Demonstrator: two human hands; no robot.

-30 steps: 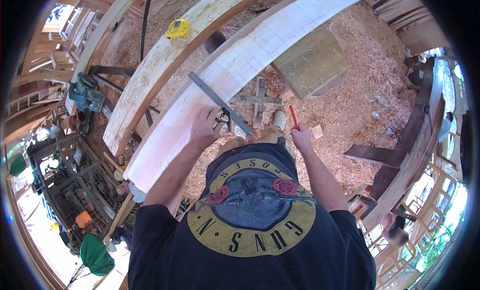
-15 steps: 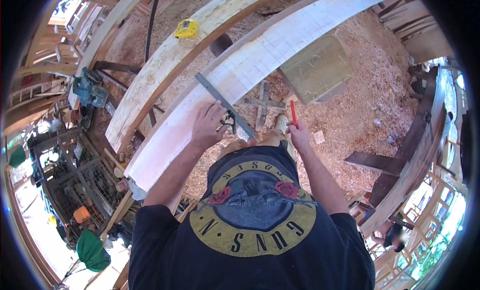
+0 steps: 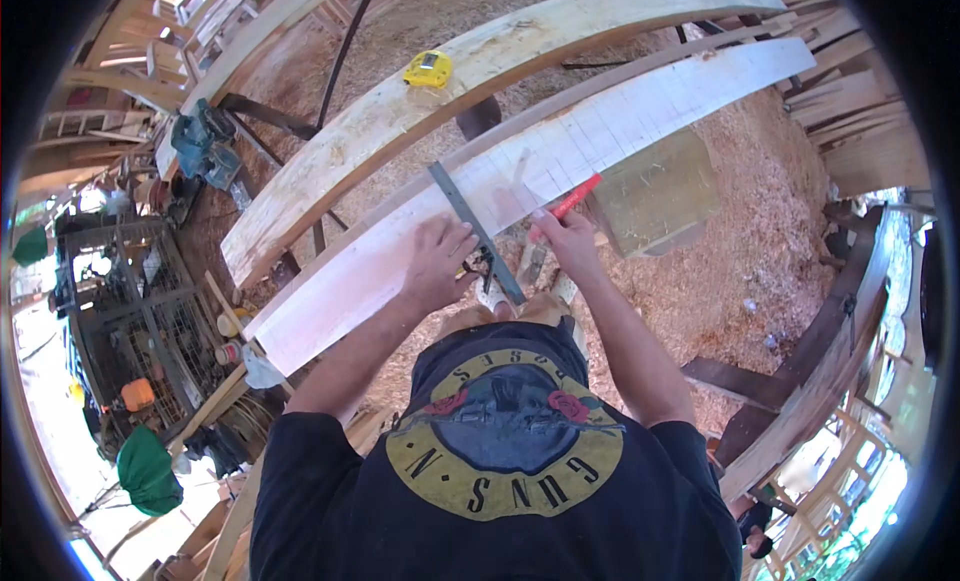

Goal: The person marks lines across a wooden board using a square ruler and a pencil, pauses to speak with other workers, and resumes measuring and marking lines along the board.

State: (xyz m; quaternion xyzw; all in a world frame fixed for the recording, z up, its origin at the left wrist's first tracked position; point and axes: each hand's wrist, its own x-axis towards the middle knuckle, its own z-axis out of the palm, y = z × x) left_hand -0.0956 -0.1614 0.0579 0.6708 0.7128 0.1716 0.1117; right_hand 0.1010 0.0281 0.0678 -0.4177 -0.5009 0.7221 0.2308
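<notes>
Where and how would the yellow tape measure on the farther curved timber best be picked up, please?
Probably by opposite sides of its case, from above: the yellow tape measure looks compact and boxy, and sits exposed on top of the farther curved timber, with nothing covering it.

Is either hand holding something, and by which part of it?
The right hand holds a red pencil near one end. The left hand is at the middle of the metal ruler; whether it grips cannot be told.

Red pencil point(image 3: 577, 194), pale lined timber point(image 3: 560, 149), grey square point(image 3: 481, 238)
</notes>
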